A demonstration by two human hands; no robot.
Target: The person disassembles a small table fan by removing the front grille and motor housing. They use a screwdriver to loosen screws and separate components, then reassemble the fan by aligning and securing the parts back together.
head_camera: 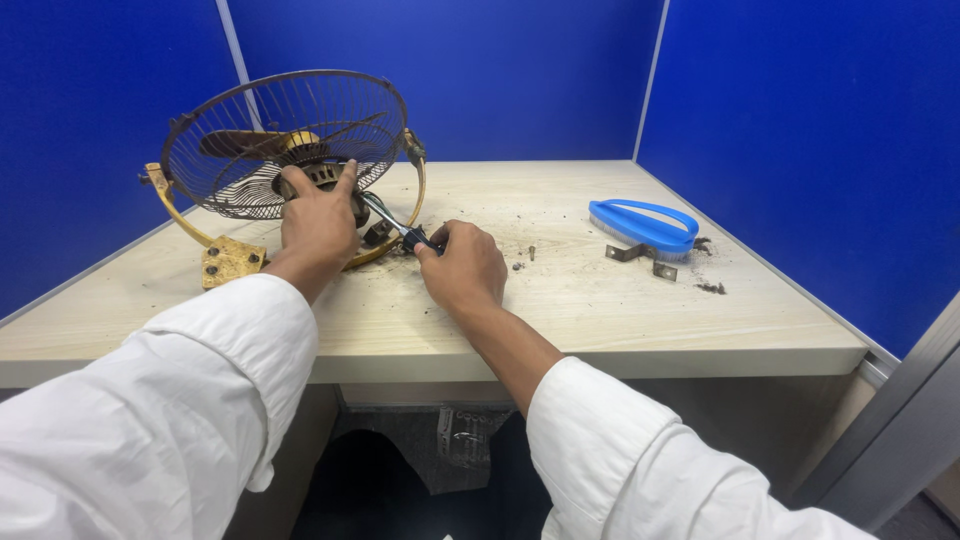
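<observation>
Blue partitions wall the pale wooden counter (pixel 600 300); my left hand (pixel 318 222) grips the rusty wire-caged fan (pixel 285 145) hub, right hand (pixel 465 265) closed on a black-handled chrome wrench (pixel 395 225), loose screws (pixel 525 258) already out, cage still on.

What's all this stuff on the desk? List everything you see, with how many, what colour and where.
Fan: one, old, dark rusty wire cage on a yellow bracket, far left of the table, tilted.
Hand tool: one, shiny metal shaft with a dark grip, between the fan's hub and the right hand.
Brush: one, blue with a loop handle, right side of the table.
Metal brackets: two small grey pieces, just in front of the brush.
Loose screws and dirt: a few small dark bits, middle of the table.
Table: one, pale wood.
Partition walls: blue, behind and on both sides.
Left hand: white sleeve, gripping the fan's hub.
Right hand: white sleeve, closed on the tool's grip.
</observation>
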